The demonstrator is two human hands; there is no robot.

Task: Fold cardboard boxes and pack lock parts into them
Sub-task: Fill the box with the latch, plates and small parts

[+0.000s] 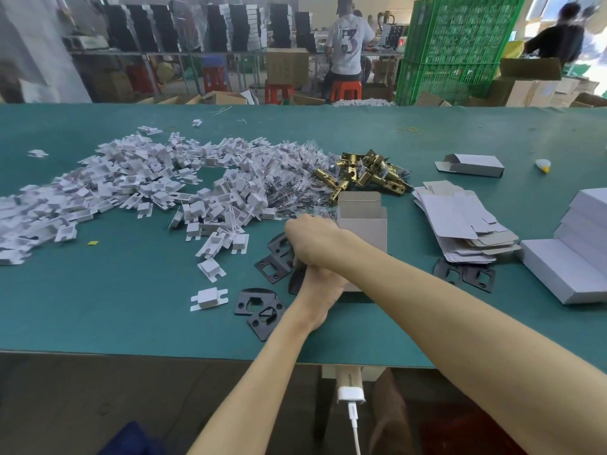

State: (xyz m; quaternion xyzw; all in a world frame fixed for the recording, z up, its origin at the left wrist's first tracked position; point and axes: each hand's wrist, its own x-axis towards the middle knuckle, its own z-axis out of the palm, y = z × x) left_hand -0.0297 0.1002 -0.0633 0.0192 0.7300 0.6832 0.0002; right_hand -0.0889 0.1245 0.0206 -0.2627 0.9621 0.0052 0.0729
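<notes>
Left hand [321,289] and right hand [312,239] cross at 8 o'clock of open grey cardboard box [361,221]; grips cannot be told.

Worktop: green-covered table [98,307] ran the full width, left to right.
Floor: dark and shadowed below the near table edge [82,405].
Column: white pillar [39,44] stood far left.
Far bench: metal-framed bench [164,55] carried stacks of black and white boxes [230,27].
Crates: green lattice crates [460,50] were piled high, far right.
Seating: red stools [279,91] stood beyond the table; a person in a white shirt [348,44] sat on one, back turned.
Second person: dark top [558,41], far right, blurred.
Cartons: brown cartons [532,83] sat open near the crates.
Light: daylight came through a far-right window [538,8].
</notes>
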